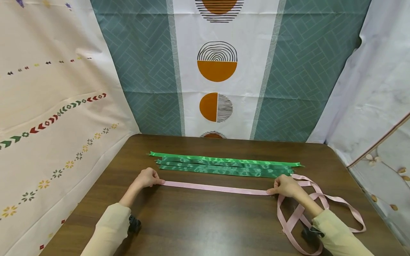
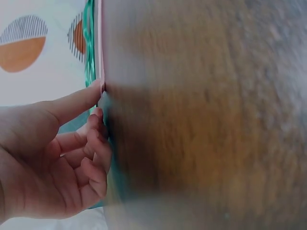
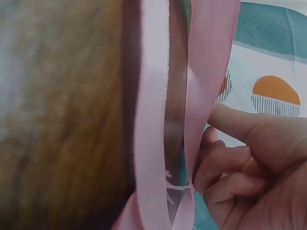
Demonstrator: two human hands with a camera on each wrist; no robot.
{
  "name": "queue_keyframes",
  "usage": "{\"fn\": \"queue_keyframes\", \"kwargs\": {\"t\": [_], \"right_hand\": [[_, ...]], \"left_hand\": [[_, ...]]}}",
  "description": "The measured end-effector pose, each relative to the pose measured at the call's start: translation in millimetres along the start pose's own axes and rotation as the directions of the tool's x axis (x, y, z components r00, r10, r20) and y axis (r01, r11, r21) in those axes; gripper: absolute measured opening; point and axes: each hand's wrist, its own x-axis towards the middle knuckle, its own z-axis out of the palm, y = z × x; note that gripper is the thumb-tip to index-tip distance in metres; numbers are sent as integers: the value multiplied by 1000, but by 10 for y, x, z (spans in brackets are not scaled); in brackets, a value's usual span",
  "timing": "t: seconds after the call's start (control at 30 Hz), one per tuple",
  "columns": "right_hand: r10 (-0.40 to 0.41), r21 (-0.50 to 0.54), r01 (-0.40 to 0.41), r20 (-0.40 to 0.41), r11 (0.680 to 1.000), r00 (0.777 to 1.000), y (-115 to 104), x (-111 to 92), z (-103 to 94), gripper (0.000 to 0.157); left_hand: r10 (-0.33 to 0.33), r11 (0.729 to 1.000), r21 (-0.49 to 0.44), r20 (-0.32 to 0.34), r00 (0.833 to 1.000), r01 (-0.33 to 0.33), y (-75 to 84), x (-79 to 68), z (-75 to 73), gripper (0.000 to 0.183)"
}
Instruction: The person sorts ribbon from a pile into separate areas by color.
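A pink ribbon (image 1: 214, 187) stretches straight across the table between both hands. At its left end, my left hand (image 1: 148, 177) pinches it between thumb and fingertips, the other fingers loosely curled. My right hand (image 1: 285, 186) pinches the ribbon farther along, at the right of the straight stretch. Beyond that hand the rest of the ribbon lies in loose loops around and under the right forearm. In the right wrist view, pink loops (image 3: 152, 115) hang in front of the right hand (image 3: 259, 167) and hide its fingertips. The left wrist view shows the left thumb (image 2: 79, 103) against the ribbon.
Behind the pink ribbon, several dark green patterned ribbon strips (image 1: 224, 169) lie side by side. A brighter green strip (image 1: 224, 159) runs along their far edge. The brown wooden table (image 1: 205, 220) ends at a patterned curtain (image 1: 145, 71), with light cloths at both sides.
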Motion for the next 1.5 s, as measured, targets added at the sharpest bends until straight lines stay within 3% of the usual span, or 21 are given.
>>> {"fn": "queue_keyframes", "kwargs": {"t": [0.4, 0.7, 1.1, 1.5], "right_hand": [[0, 146, 2, -15, 989, 1000, 31, -13, -108, 34], [-38, 125, 52, -109, 991, 993, -6, -64, -192, 28], [-47, 189, 62, -86, 980, 995, -59, -114, -240, 21], [-39, 202, 58, -96, 978, 995, -103, -133, -247, 17]], "left_hand": [[5, 1000, -29, 28, 1000, -4, 15, -53, -71, 32], [43, 999, -2, -75, 996, -43, 13, -101, -96, 25], [89, 996, 45, -169, 982, -83, 46, -171, -138, 19], [112, 994, 33, -210, 971, -107, 41, -209, -98, 18]]}}
